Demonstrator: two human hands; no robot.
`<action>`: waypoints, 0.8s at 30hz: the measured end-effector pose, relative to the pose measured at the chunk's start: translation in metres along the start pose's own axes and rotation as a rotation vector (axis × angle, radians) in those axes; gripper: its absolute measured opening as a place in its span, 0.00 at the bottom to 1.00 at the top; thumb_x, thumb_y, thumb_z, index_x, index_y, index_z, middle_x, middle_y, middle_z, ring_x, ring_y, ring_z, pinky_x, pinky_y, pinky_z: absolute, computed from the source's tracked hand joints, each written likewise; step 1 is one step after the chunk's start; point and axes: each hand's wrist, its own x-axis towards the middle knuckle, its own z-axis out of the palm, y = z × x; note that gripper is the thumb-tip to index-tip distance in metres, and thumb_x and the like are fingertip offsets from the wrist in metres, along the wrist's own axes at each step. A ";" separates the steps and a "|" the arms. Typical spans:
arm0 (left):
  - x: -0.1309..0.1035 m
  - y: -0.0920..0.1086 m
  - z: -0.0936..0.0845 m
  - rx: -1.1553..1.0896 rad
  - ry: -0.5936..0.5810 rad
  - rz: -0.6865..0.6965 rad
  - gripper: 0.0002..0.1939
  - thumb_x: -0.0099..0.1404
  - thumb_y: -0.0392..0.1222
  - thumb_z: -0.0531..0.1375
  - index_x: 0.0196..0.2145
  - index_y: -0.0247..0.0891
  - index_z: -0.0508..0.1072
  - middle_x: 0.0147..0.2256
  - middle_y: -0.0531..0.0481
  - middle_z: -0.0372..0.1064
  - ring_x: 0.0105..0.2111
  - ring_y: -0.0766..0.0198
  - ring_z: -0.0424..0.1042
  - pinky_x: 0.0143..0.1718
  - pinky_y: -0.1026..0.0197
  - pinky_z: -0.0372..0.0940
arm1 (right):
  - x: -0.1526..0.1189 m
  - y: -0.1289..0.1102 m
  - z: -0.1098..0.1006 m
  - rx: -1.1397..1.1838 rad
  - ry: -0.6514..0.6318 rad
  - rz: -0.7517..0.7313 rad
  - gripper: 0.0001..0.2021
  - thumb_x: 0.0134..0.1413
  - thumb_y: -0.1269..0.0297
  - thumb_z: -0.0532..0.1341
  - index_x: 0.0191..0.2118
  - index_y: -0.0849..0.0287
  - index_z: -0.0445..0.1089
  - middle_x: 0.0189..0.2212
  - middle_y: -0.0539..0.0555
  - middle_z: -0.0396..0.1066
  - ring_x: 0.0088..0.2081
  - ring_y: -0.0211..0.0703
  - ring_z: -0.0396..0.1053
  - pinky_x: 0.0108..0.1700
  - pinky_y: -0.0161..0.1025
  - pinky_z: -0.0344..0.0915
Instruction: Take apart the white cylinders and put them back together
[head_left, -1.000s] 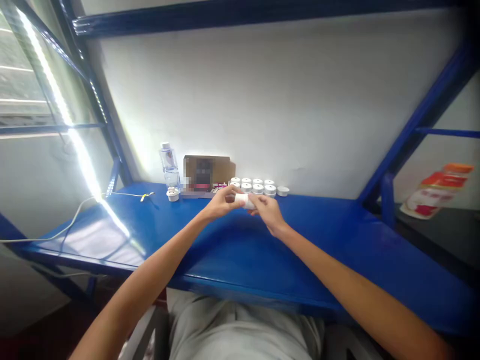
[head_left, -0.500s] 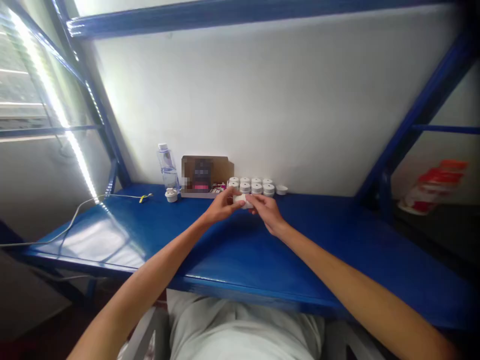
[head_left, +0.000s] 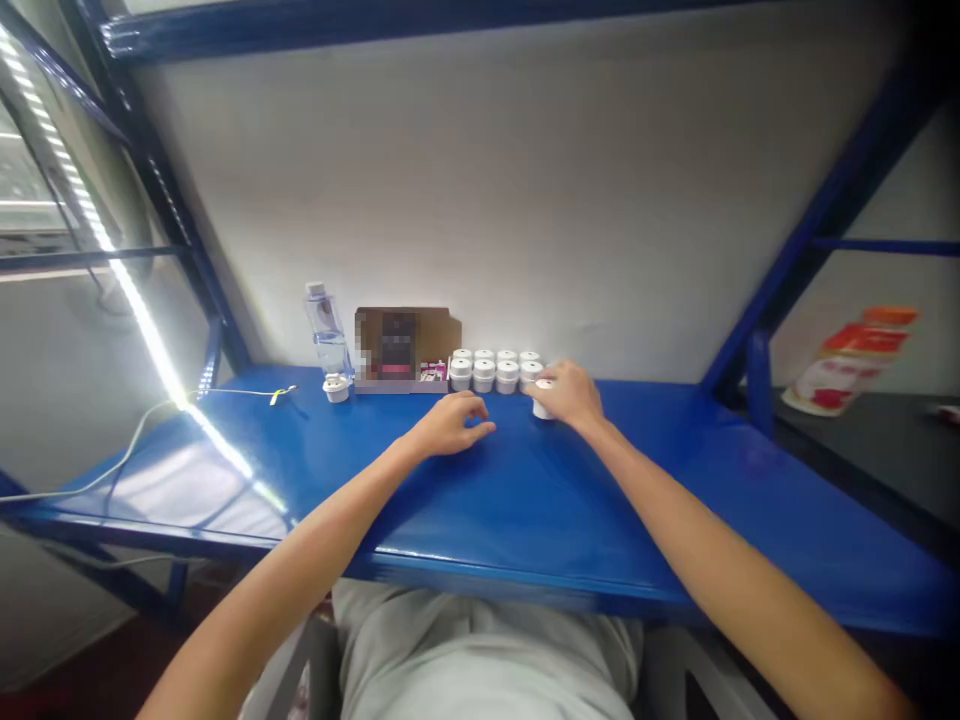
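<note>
My right hand (head_left: 576,395) grips a small white round plastic canister (head_left: 544,405) at the right front of a group of similar ones. The canister stands upright, and part of it is hidden by my fingers. Behind it, several white canisters (head_left: 484,376) with a dark spot on top stand in two rows against the wall. My left hand (head_left: 448,424) hovers low over the blue table (head_left: 480,500), in front of the rows. Its thumb is apart from its loosely bent fingers, and it holds nothing.
An open cardboard box (head_left: 365,386) with small packets inside stands left of the rows. Further left are a clear water bottle (head_left: 328,330), a white round piece (head_left: 337,388) and a white cable (head_left: 142,440). A red-and-white bottle (head_left: 847,365) stands beyond the right frame post.
My hands have parted. My right hand has carried the white canister to the right and lowered it by the rows, while my left hand has let go and drawn slightly back.
</note>
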 end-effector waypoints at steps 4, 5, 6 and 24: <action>0.000 0.001 -0.002 0.008 -0.013 -0.016 0.10 0.67 0.47 0.61 0.35 0.38 0.77 0.37 0.45 0.77 0.37 0.58 0.74 0.40 0.59 0.67 | 0.016 0.043 -0.005 -0.087 0.038 0.060 0.21 0.49 0.52 0.68 0.46 0.61 0.76 0.47 0.64 0.72 0.50 0.58 0.70 0.54 0.49 0.66; 0.000 0.001 -0.002 0.007 -0.017 -0.015 0.10 0.67 0.47 0.61 0.35 0.38 0.77 0.37 0.45 0.77 0.37 0.58 0.74 0.40 0.59 0.67 | 0.018 0.051 -0.004 -0.068 0.055 0.080 0.24 0.48 0.51 0.69 0.47 0.62 0.75 0.48 0.65 0.72 0.51 0.58 0.70 0.55 0.48 0.65; 0.000 0.002 -0.003 0.004 -0.020 -0.015 0.11 0.66 0.47 0.60 0.35 0.38 0.77 0.36 0.45 0.77 0.37 0.58 0.74 0.40 0.58 0.67 | 0.021 0.058 -0.002 -0.036 0.063 0.101 0.27 0.46 0.51 0.70 0.49 0.63 0.73 0.49 0.65 0.71 0.51 0.57 0.70 0.54 0.48 0.66; 0.000 0.001 -0.002 -0.020 -0.102 -0.057 0.12 0.65 0.47 0.60 0.33 0.38 0.78 0.33 0.46 0.78 0.33 0.58 0.75 0.36 0.61 0.65 | 0.017 0.079 0.013 -0.238 -0.248 0.028 0.32 0.65 0.53 0.55 0.71 0.51 0.50 0.63 0.64 0.64 0.65 0.67 0.57 0.60 0.65 0.57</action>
